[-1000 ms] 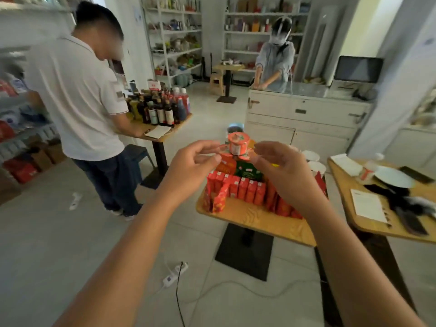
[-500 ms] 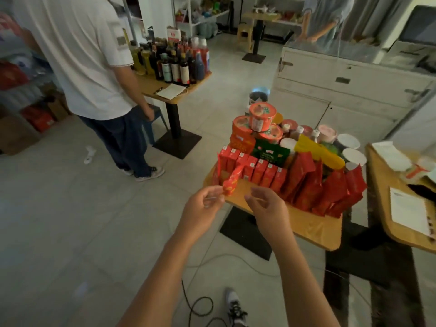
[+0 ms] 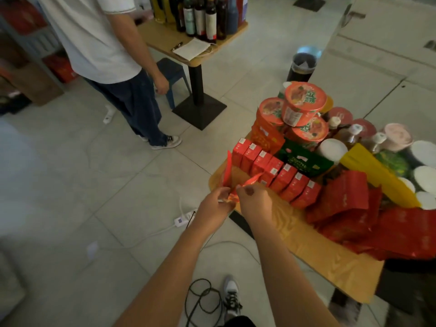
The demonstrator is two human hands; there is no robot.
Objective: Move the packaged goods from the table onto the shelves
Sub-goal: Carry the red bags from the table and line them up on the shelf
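I have both hands at the near left corner of the light wooden table. My left hand and right hand each pinch the small red-orange foil packet, held between them just over the table's edge. A row of red cardboard cartons runs off at 2 o'clock from it, with stacked orange noodle cups at 1 o'clock. A person in a white shirt stands at 11 o'clock.

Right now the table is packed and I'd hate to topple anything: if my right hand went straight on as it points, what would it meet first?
Probably the left end of the row of red boxes, just beyond the red packet the right hand pinches; depth is unclear.
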